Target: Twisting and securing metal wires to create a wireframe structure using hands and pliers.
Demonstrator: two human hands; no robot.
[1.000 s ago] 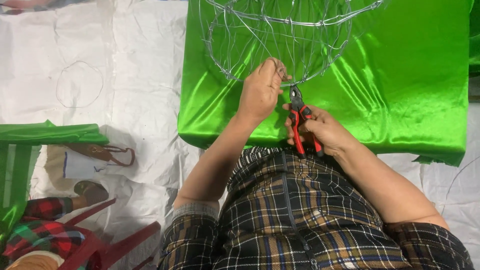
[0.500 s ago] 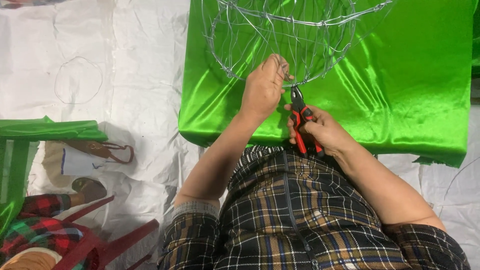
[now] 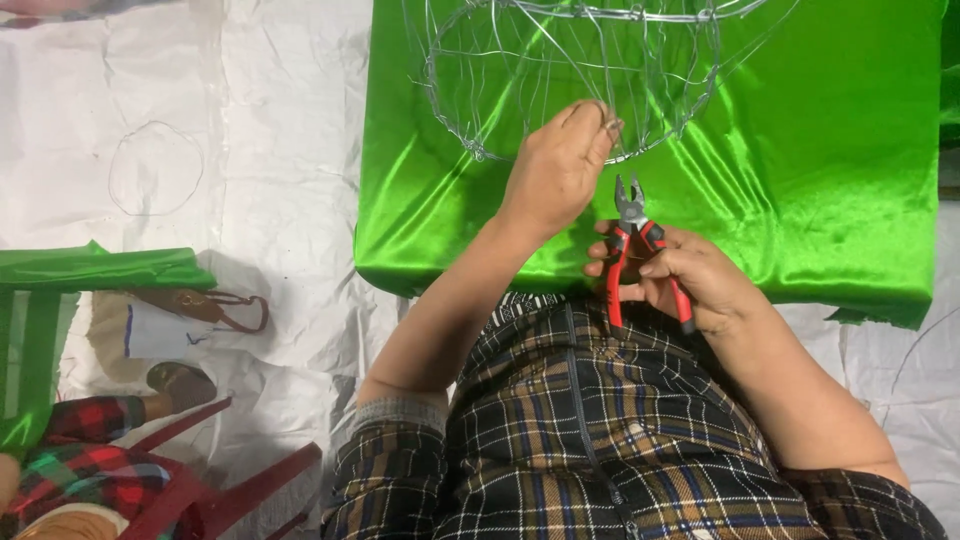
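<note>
Left hand (image 3: pixel 555 170) is pinching a thin strand at the near rim of the wire frame (image 3: pixel 570 75), fingertips closed tight on it. The frame sits on the green satin cloth (image 3: pixel 820 170) covering the table, right in front of the person. Right hand (image 3: pixel 690 280) has a full grip wrapped round the red handles of the pliers (image 3: pixel 635 235), nose pointing up at the frame, just beside the left hand, jaws look about shut with nothing in them.

My guess on handling: frame looks light and springy, thin wire that bends easily, so it'll probably deform if squeezed mid-span. Better held at the thicker rim ring or a twisted joint. Satin looks slippery too, so the frame may slide.

Off to the left: white crumpled sheet (image 3: pixel 250 150), a red chair (image 3: pixel 200 480).
</note>
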